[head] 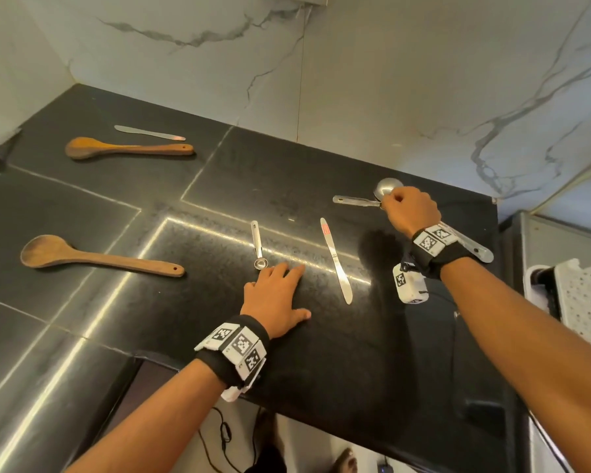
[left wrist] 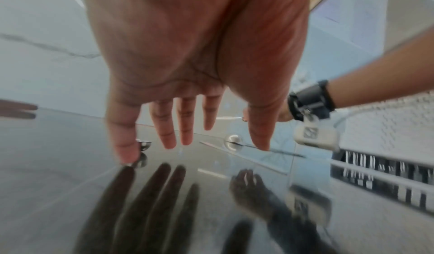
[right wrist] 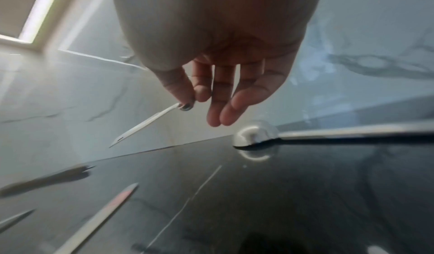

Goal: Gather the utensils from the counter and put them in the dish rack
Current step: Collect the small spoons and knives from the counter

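Note:
My right hand (head: pixel 406 209) pinches a small steel measuring spoon (head: pixel 354 200) by its bowl end and holds it just off the black counter (head: pixel 321 353). In the right wrist view thumb and forefinger hold that measuring spoon (right wrist: pixel 150 121), its handle pointing down-left. A large steel spoon (head: pixel 388 188) lies under that hand, its handle running beneath the wrist. My left hand (head: pixel 280 291) lies flat with straight fingers, holding nothing. Its outer fingertip is beside a second measuring spoon (head: pixel 257 245). A butter knife (head: pixel 336 262) lies between the hands.
Two wooden spoons (head: pixel 96 256) (head: pixel 127 149) and another butter knife (head: pixel 149 133) lie at the left and back left. A white perforated dish rack (head: pixel 587 302) stands past the counter's right end. A marble wall (head: pixel 355 80) rises behind the counter.

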Available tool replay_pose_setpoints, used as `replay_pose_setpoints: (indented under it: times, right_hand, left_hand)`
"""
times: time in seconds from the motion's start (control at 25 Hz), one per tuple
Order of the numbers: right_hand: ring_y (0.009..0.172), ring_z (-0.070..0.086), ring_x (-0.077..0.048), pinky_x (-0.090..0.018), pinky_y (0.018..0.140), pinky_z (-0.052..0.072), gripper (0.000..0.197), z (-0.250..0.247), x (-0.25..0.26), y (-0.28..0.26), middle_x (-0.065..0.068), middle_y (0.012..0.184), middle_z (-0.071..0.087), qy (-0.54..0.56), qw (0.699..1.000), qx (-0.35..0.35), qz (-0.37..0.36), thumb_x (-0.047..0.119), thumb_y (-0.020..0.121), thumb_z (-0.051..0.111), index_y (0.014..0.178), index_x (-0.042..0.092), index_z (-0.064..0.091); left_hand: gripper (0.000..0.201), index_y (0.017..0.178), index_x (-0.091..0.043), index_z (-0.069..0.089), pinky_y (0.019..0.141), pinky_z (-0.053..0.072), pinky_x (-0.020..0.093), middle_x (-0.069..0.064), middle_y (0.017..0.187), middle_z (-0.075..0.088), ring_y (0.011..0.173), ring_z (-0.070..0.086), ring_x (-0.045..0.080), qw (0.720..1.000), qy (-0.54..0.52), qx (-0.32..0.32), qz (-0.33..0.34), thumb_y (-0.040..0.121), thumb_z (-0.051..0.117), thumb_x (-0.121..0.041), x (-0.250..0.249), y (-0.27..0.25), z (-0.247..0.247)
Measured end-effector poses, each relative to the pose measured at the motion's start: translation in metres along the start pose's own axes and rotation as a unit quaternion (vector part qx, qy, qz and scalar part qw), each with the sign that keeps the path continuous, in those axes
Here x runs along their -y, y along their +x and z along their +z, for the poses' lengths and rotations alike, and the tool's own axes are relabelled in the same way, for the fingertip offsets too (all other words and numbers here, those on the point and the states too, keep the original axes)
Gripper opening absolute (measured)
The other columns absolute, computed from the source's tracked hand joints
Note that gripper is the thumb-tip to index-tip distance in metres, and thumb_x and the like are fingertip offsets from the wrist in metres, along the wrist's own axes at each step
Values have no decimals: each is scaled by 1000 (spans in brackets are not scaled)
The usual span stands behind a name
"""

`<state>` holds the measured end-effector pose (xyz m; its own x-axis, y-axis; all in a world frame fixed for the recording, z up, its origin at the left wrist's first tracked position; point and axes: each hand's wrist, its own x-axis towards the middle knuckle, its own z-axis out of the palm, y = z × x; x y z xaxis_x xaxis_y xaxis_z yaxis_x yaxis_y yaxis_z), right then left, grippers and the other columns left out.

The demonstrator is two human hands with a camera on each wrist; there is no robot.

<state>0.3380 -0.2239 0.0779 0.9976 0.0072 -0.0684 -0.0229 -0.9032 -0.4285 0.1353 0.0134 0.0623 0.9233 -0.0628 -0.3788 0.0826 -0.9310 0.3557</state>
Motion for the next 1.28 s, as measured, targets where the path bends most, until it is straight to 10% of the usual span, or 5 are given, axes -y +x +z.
replay_pose_setpoints:
  times: [0.24, 0.4, 0.64, 0.76, 1.28]
  right_hand:
    - [61, 54, -20, -26, 56, 36, 26, -5, 70, -108, 3, 62, 56, -131, 953, 88, -260, 39, 84, 48, 69, 18, 54]
    - [61, 53, -21, -30, 60, 38, 26, 28, 115, -141, 3, 65, 61, -117, 927, 116, -336, 43, 81, 49, 70, 20, 50]
    - [83, 68, -19, -43, 91, 45, 33, 72, 145, -126, 6, 84, 71, -42, 969, 135, -203, 60, 87, 53, 86, 30, 66]
    - [83, 64, -23, -33, 78, 47, 28, 96, 155, -118, 2, 86, 69, -35, 978, 171, -110, 54, 82, 64, 84, 26, 72]
    - [71, 71, -11, -34, 72, 61, 8, 63, 167, -158, 8, 82, 75, 161, 921, 201, -292, 18, 85, 73, 91, 21, 78]
  left_hand:
    - [58, 146, -20, 44, 111, 39, 42, 3, 142, 54, 133, 47, 19, 977, -181, -91, 66, 94, 58, -41, 19, -20, -19]
    - [21, 97, -16, 73, 79, 59, 38, 3, 81, 75, 78, 72, 19, 940, -337, -41, 37, 99, 53, -20, 36, -43, -20]
    - [17, 100, -11, 69, 74, 59, 33, 11, 87, 77, 85, 73, 24, 816, -550, -88, -158, 100, 52, -14, 93, -79, -7]
    - [16, 102, -10, 68, 72, 59, 32, 11, 87, 76, 84, 72, 23, 775, -601, -109, -165, 100, 52, -12, 115, -91, -6]
    - [19, 107, -25, 75, 76, 54, 22, -6, 90, 74, 80, 69, 7, 886, -425, -183, -27, 90, 69, -21, 125, -92, -22]
